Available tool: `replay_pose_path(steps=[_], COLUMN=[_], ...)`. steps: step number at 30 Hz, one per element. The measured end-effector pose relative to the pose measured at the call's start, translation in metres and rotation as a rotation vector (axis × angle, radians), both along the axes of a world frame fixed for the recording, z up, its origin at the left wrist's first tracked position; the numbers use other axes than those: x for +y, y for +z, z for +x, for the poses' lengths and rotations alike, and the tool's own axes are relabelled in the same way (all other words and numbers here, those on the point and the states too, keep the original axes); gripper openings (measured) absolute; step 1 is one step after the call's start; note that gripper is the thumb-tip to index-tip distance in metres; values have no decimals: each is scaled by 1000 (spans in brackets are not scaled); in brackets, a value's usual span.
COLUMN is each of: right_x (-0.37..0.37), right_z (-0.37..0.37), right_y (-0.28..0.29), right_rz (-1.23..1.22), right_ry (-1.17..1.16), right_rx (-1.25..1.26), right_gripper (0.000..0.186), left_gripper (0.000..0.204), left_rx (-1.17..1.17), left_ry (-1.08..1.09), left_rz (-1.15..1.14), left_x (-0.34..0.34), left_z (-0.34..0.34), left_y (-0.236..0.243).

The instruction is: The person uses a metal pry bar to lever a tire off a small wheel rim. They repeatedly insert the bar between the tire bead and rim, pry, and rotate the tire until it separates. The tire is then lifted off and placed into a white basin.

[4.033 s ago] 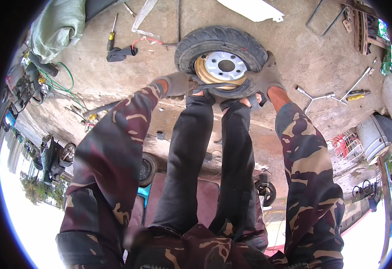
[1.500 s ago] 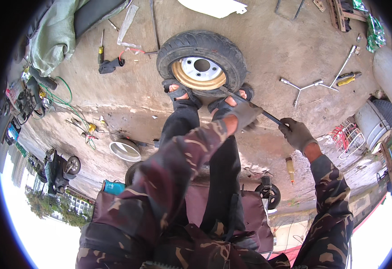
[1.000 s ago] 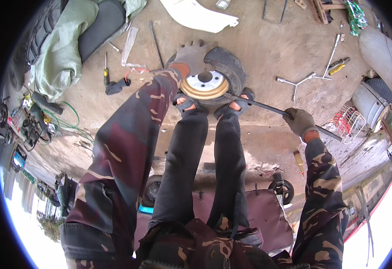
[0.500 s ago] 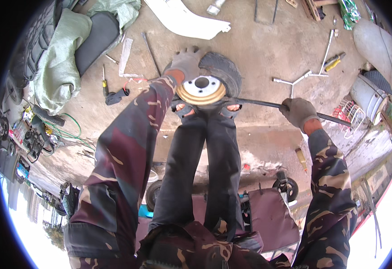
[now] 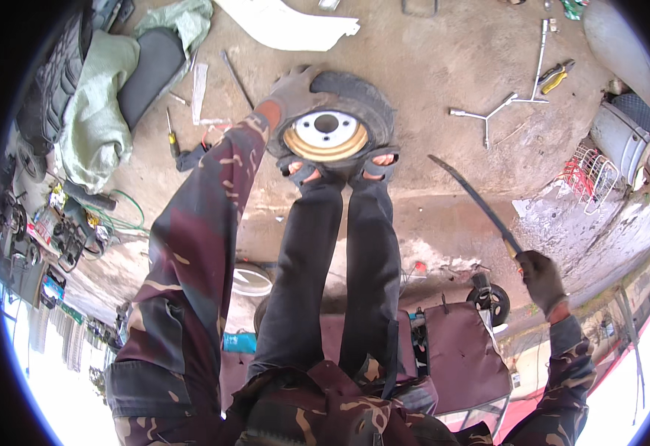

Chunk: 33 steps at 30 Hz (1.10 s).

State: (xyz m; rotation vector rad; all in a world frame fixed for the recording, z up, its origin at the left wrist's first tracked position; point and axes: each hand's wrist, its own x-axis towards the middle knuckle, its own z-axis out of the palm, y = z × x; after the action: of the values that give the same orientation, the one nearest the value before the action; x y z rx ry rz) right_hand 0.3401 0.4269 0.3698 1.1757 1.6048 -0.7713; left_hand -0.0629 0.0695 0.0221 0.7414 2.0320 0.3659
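A small black tyre (image 5: pixel 373 108) on a white-and-gold wheel rim (image 5: pixel 323 149) lies on the concrete between my feet, which are in dark open-toed sandals (image 5: pixel 378 165) against its near edge. My left hand (image 5: pixel 292 91), in a grey glove, grips the upper-left side of the tyre, its fingers over the tread. Low on the right, my gloved right hand (image 5: pixel 539 276) is closed round a long dark metal bar (image 5: pixel 468 192); the bar's far tip is clear of the tyre, to its right.
Jointed socket wrenches (image 5: pixel 477 115) and yellow pliers (image 5: pixel 553 80) lie right; a screwdriver (image 5: pixel 171 137), green sack (image 5: pixel 95 111) and black padded seat (image 5: pixel 147 85) left. A white curved panel (image 5: pixel 291 26) is above; buckets (image 5: pixel 611 141) and a wire basket (image 5: pixel 589 178) at far right.
The bar has come out from the tyre's edge and swung down-right with my right hand. My left hand, earlier on the bar, moved onto the tyre and has slid slightly left.
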Motion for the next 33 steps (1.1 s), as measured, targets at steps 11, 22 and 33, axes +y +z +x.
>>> replay_pose_path(steps=[11,22,33], right_x=[-182,-213,-183], right_z=[-20,-33,-19], right_y=[-161,-231,-309], right_rz=[-374,-591,-677], right_ry=[-174,-438,-332], right_rx=[336,227,254], right_gripper=[44,49,41], left_gripper=[99,124,112], left_rx=[-30,240,257], left_ry=[398,259,330], left_rz=[74,-228,-281], left_x=[-111,-107,-94], left_z=[27,64,66], left_y=[3,12,12])
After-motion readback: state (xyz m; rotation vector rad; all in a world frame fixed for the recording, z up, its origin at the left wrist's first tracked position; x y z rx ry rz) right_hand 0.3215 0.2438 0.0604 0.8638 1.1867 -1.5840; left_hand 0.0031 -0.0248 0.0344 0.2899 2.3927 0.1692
